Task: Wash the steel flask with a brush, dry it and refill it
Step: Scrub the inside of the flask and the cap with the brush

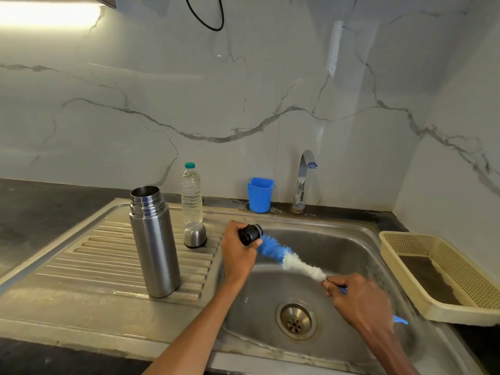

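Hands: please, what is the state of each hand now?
Left hand: closed, holding the black stopper.
Right hand: closed, holding the brush by its handle.

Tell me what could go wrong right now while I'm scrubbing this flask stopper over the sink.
The left hand holds the black stopper over the basin, so a slip could drop it toward the drain. The open steel flask stands upright on the ribbed drainboard near your left arm, and a bump might topple it. The tap shows no running water, so scrubbing with the brush may clean poorly.
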